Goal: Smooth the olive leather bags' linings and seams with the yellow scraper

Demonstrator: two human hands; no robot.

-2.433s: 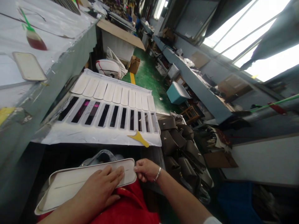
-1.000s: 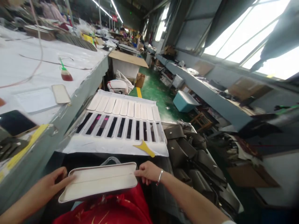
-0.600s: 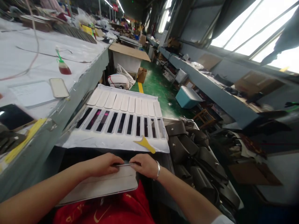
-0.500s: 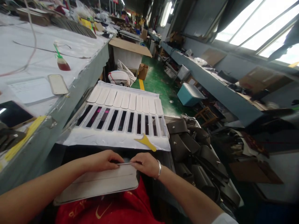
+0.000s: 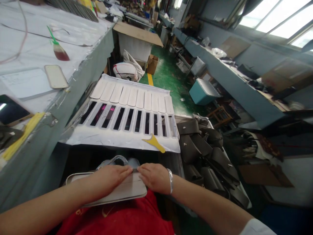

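Note:
A cream rounded panel rests on my lap over a red apron. My left hand lies across its upper part, fingers pressed together on its top edge. Beside it, my right hand has its fingertips on the same edge near the right end; the two hands nearly touch. Beyond them a white board carries a row of cream strips above a row of dark slots. A yellow forked tool lies on the board's front edge.
Dark leather pieces fill a bin at right. On the left bench are a green-tipped bottle, a cream panel and paper. A teal box stands on the green floor.
Both hands have gone from pinching the panel's top edge to lying flatter on it. The panel's left end now shows a raised rim, and clear plastic shows behind my left hand. The view has tilted down.

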